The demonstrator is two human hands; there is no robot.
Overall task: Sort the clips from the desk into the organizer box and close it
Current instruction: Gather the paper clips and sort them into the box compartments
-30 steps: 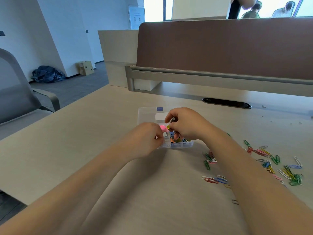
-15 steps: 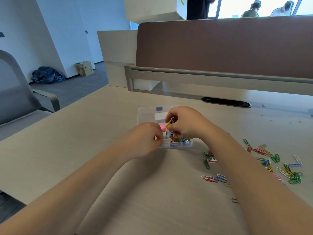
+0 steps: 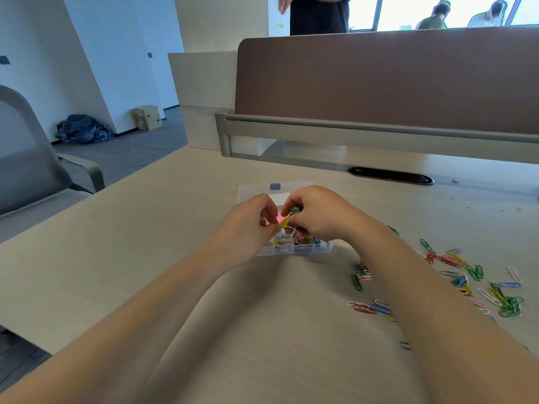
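A clear plastic organizer box [image 3: 294,249] lies open on the desk, its lid [image 3: 256,189] flat behind it, with coloured clips inside. Both hands hover just above it. My left hand [image 3: 248,225] pinches a pink binder clip [image 3: 278,218]. My right hand [image 3: 315,214] grips a yellow binder clip [image 3: 284,223] and a dark green one [image 3: 295,210]. The clips touch between the fingertips. Coloured paper clips [image 3: 472,275] lie scattered on the desk to the right, partly hidden by my right forearm.
A brown divider panel [image 3: 379,80] on a grey rail closes off the desk's far side, with a black cable slot [image 3: 390,175] before it. A grey chair [image 3: 32,176] stands at the left. A person stands behind the panel.
My left hand has risen and moved closer to the right hand above the box. The person behind the panel has shifted right.
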